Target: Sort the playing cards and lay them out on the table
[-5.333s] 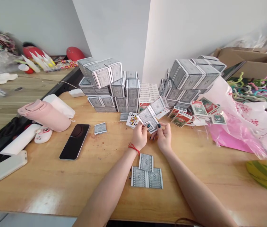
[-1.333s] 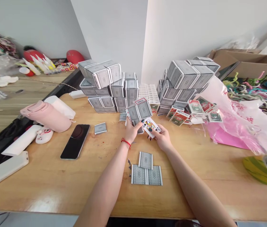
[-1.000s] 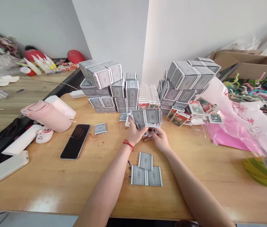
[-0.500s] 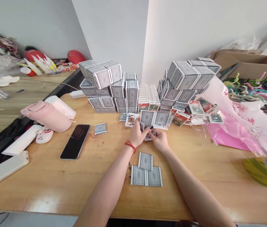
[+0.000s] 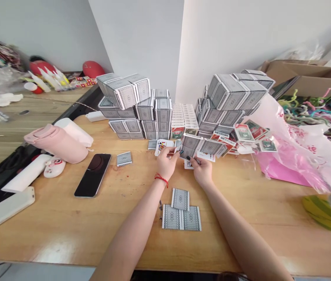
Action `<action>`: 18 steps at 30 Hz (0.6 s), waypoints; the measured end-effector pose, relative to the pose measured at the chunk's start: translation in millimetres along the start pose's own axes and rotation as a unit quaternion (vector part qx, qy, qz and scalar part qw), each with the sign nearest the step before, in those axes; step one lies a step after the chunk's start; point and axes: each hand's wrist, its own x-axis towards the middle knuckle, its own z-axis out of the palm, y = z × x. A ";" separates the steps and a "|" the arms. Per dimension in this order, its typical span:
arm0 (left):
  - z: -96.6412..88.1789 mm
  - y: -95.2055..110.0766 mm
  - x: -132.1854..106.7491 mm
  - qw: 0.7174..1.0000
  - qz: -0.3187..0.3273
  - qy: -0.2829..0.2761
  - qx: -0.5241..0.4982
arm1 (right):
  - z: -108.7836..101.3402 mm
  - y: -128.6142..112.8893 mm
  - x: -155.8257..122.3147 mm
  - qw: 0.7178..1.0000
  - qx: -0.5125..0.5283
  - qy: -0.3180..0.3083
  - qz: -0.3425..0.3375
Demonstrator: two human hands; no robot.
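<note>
Crowded table [image 5: 101,230], with joined cards [image 5: 191,144] in hand

The wooden table spans most of the view. At its far right stands a cardboard box [image 5: 307,84], and in front of it crumpled plastic wrap [image 5: 285,146] spreads across the corner. Two tall stacks of patterned card blocks rise along the back: the left stack [image 5: 128,95] and the right stack [image 5: 234,95], with rows of small packs [image 5: 183,117] between them. A pink bottle [image 5: 61,144] lies on its side at the left, and a roll of yellow tape [image 5: 317,214] rests near the right edge. A dark-screened phone [image 5: 93,175] lies face up, nearer the middle.

The joined cards are in front of the small packs, backs toward the viewer. The right hand [image 5: 203,171] has its grip closed on their lower edge. The left hand [image 5: 166,160] is just beside, its grip pinching a small card [image 5: 178,147] at their left side; whether that card is attached cannot be told.

Near the forearms, two cards [image 5: 172,216] lie side by side, a third card [image 5: 180,199] overlapping their top edges. A face-up card [image 5: 162,145] lies just behind the left hand. Smallest is the red bracelet [image 5: 161,179] around the left wrist.
</note>
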 end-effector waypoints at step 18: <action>-9.7 -4.4 8.7 0.992 -0.011 -0.128 -0.002 | -5.6 9.3 7.7 0.997 0.016 -0.072 0.006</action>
